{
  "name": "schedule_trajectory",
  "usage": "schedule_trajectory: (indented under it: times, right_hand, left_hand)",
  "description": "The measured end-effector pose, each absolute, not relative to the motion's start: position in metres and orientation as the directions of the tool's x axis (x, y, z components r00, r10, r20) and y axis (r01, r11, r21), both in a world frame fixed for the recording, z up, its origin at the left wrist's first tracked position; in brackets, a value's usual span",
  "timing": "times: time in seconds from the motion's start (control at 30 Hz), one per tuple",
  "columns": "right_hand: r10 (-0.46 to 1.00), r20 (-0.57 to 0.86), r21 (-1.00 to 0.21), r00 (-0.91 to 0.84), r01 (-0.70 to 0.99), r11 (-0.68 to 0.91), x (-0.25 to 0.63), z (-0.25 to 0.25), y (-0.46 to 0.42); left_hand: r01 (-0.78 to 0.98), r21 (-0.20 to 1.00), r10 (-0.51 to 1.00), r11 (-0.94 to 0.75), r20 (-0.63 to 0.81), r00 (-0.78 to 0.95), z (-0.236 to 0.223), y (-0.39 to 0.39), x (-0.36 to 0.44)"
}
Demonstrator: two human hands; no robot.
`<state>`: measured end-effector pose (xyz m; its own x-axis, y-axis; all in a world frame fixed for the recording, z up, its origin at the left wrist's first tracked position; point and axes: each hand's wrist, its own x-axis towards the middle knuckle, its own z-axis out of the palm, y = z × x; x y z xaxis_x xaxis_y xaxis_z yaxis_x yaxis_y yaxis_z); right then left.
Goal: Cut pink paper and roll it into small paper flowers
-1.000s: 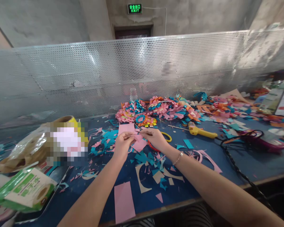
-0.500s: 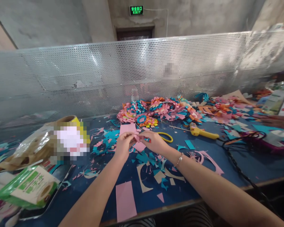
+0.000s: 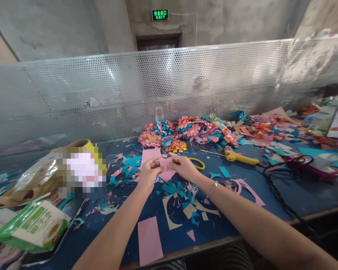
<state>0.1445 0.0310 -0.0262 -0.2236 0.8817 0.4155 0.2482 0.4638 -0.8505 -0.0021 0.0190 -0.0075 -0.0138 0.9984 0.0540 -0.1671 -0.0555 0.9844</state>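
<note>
A small piece of pink paper (image 3: 166, 165) is stretched between my two hands over the middle of the table. My left hand (image 3: 150, 173) pinches its left side, and my right hand (image 3: 184, 168) grips its right side. Just behind my left hand lies a larger pink sheet (image 3: 150, 153). Scissors with a yellow handle (image 3: 197, 163) rest beside my right hand, partly covered by it. Another pink rectangle (image 3: 150, 240) lies near the front edge. Blue paper scraps (image 3: 174, 189) are scattered below my hands.
Fringed paper flowers (image 3: 186, 131) are heaped at the back against a perforated metal screen (image 3: 115, 90). A yellow glue gun (image 3: 240, 156) with a black cord lies to the right. On the left are a tape roll (image 3: 80, 143) and a green-and-white packet (image 3: 33, 225).
My hands have moved slightly apart, and the pink paper between them now shows flatter and wider. At the far right, another person's hand has gone out of view.
</note>
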Motion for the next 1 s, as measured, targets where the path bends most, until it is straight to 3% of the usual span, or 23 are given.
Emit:
schedule_trajectory:
  times: [0.1,0.23,0.53,0.77,1.0]
  right_hand:
    - [0.910,0.334,-0.936,-0.245,0.030,0.352,0.143,-0.030,0.035]
    - [0.932,0.275,-0.961,-0.234,-0.099,0.259,0.141,-0.031,0.035]
    - [0.966,0.201,-0.965,-0.165,-0.202,0.166,0.139,-0.027,0.032]
    - [0.964,0.226,-0.961,-0.139,-0.191,0.198,0.139,-0.026,0.032]
    - [0.953,0.263,-0.955,-0.151,-0.183,0.235,0.141,-0.019,0.028]
  left_hand:
    - [-0.198,0.979,0.999,-0.052,0.050,-0.012,-0.004,0.018,-0.002]
    - [-0.198,0.980,0.999,-0.024,0.028,0.018,-0.003,0.017,-0.002]
    - [-0.195,0.979,0.999,-0.050,0.049,-0.008,-0.008,0.020,-0.002]
    - [-0.178,0.982,0.996,-0.068,0.056,-0.070,-0.006,0.019,-0.002]
    - [-0.251,0.967,0.999,-0.033,0.035,0.004,-0.002,0.017,-0.003]
